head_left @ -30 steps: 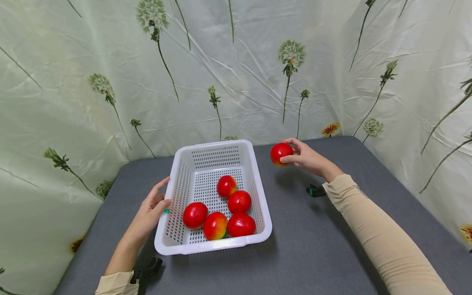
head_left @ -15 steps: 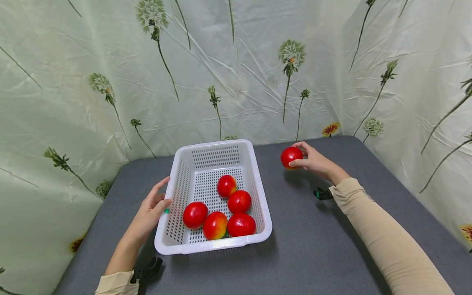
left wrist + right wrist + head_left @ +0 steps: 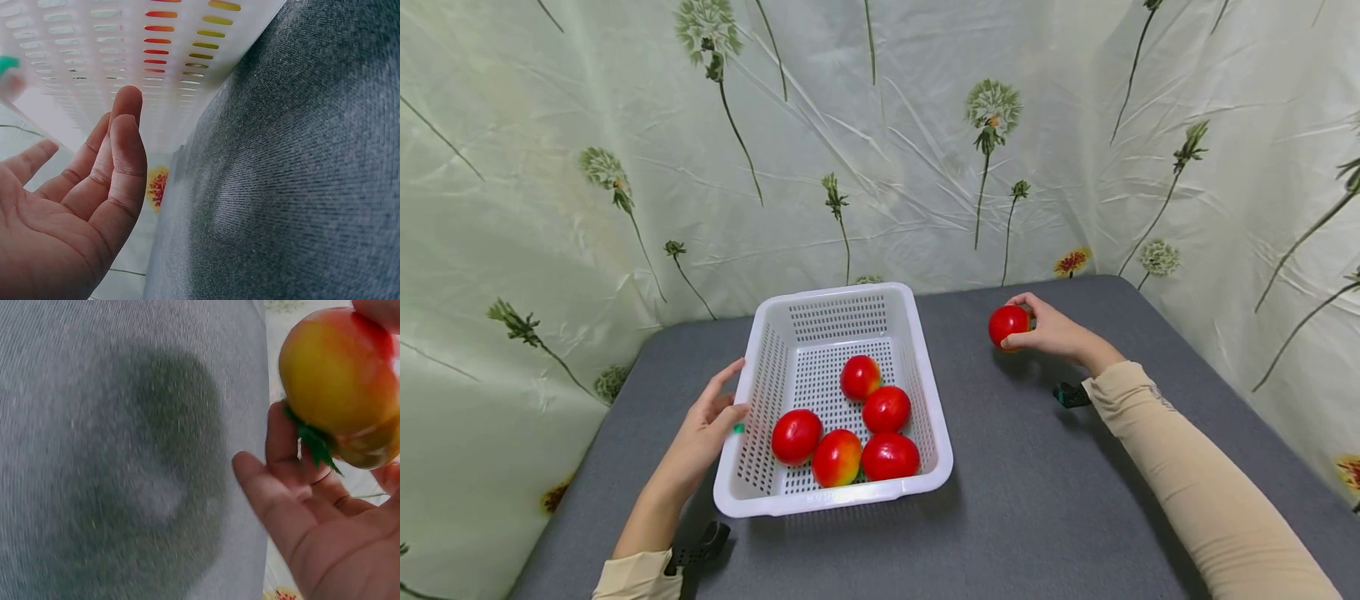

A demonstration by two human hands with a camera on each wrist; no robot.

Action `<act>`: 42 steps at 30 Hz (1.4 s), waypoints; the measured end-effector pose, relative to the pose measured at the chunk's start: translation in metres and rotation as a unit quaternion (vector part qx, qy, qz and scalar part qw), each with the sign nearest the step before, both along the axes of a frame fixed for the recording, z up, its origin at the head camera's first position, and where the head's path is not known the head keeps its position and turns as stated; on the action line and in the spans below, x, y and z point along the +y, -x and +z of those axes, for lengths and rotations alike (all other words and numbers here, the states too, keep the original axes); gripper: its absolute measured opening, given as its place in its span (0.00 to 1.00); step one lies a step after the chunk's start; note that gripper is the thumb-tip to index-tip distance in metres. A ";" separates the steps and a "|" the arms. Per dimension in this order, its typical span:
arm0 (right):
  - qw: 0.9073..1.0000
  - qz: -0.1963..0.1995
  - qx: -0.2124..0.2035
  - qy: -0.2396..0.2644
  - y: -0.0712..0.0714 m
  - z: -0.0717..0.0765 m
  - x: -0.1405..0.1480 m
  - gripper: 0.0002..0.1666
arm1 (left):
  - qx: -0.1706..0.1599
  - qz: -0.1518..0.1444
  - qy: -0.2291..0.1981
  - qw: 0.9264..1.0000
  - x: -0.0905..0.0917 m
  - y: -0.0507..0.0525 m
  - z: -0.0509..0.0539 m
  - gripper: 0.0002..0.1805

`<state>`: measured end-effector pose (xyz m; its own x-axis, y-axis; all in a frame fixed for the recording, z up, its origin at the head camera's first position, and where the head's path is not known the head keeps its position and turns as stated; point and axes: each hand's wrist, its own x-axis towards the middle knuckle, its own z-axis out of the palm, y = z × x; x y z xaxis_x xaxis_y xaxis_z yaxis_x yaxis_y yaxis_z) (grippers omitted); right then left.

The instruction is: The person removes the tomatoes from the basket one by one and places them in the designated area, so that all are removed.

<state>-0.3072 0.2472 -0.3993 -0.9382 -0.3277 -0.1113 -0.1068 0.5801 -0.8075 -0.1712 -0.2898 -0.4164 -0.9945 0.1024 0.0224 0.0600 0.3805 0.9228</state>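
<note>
A white perforated plastic basket point(image 3: 934, 433) stands on the table with several red-and-yellow fruits point(image 3: 837, 458) inside. At its left side is my left hand point(image 3: 703, 433), thumb and forefinger touching the rim. Its other fingers point(image 3: 128, 147) bend loosely beside the slotted outer wall. My right hand point(image 3: 1054, 333) pinches another red-and-yellow fruit point(image 3: 1007, 325) between thumb and fingers, to the right of the basket and close above the table. From the right wrist view, this fruit point(image 3: 331, 369) shows a yellow underside and a green leafy piece.
Dark grey cloth covers the table point(image 3: 1000, 500). A pale curtain point(image 3: 910, 167) with dandelion prints hangs behind and around the sides. A dark band point(image 3: 700, 550) sits at the left wrist, and a dark device point(image 3: 1070, 394) at the right one.
My right hand has moved to the right and slightly down toward the table, still holding the fruit. The left hand, the basket and the fruits in it look unmoved.
</note>
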 end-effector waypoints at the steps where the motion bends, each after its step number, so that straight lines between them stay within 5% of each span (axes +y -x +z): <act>1: 1.000 0.001 0.005 -0.012 0.000 0.000 0.001 0.43 | 0.000 0.000 0.000 1.000 0.000 0.000 0.000 0.37; 16: 0.981 0.042 0.086 -0.169 0.006 -0.008 0.007 0.42 | -0.002 -0.001 -0.004 1.000 -0.002 -0.003 -0.002 0.37; 22: 0.974 0.046 0.083 -0.208 0.006 -0.006 -0.002 0.44 | 0.001 0.001 -0.002 1.000 -0.001 -0.002 -0.003 0.37; 42: 0.968 0.044 0.110 -0.222 0.005 -0.004 -0.017 0.44 | 0.006 -0.016 -0.013 1.000 -0.002 0.001 -0.002 0.37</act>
<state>-0.3124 0.2298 -0.4037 -0.9262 -0.3721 -0.0609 -0.3114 0.8459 -0.4330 -0.1727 -0.2920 -0.4181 -0.9902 0.1341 0.0383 0.0839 0.3535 0.9317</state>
